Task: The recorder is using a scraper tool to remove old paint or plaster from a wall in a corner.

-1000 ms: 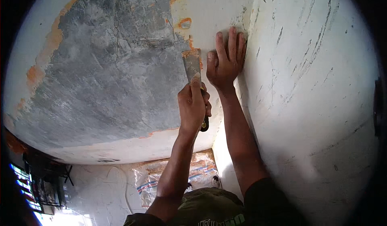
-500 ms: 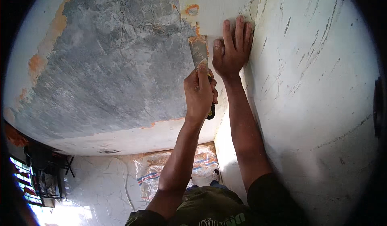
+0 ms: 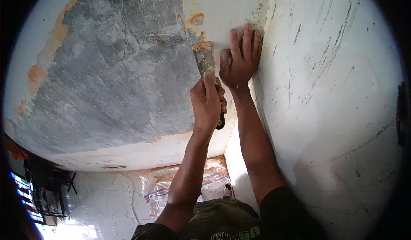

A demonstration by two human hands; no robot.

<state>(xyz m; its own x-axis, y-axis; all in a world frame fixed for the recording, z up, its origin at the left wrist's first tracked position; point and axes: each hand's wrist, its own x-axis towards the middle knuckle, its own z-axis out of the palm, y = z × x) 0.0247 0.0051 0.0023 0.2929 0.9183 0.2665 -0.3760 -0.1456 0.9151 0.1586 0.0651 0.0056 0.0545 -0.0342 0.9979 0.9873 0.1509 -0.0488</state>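
In my left hand (image 3: 206,103) is a putty knife (image 3: 204,56) with a wide metal blade and a black and yellow handle. My thumb lies along the blade, and the blade's end rests at the border between the bare grey patch (image 3: 115,77) and the cream paint (image 3: 227,8). Orange-brown residue coats that end. My right hand (image 3: 241,62) is laid against the painted wall near the corner, fingers stretched upward, just right of the blade. It holds nothing.
On the right stands a white side wall (image 3: 334,90) with dark scratches. Below, a plastic sheet (image 3: 165,186) with blue and red stripes covers part of the tiled floor (image 3: 102,197). A pale cable (image 3: 130,193) runs over the tiles. Dark furniture (image 3: 49,184) stands at the lower left.
The view has shifted slightly, so the wall and both hands sit a little further left and lower. The left hand keeps its grip on the putty knife; the right stays on the wall.
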